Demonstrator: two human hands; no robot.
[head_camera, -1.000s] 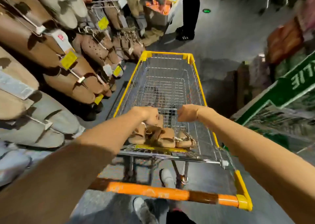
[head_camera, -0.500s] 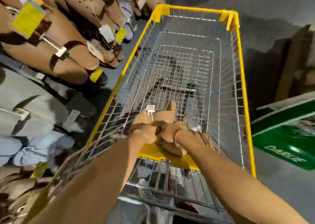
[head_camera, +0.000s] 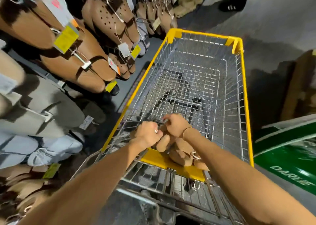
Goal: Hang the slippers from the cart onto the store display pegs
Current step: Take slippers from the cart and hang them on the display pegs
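One cart (head_camera: 246, 94), two hands (head_camera: 147, 135) (head_camera: 176, 124), one green sign (head_camera: 289, 158), many hanging slippers (head_camera: 95, 70); tan slippers (head_camera: 181, 153) in cart uncountable.

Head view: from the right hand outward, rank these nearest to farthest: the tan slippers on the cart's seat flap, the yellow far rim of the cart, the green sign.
1. Tan slippers, directly under the right hand, touching it.
2. Green sign, off to the right, outside the cart.
3. Yellow far rim, at the cart's opposite end.

Both hands, left hand (head_camera: 147, 134) and right hand (head_camera: 174, 124), grip tan suede slippers (head_camera: 179, 152) on the yellow flap at the near end of the yellow-rimmed wire shopping cart (head_camera: 247, 94).
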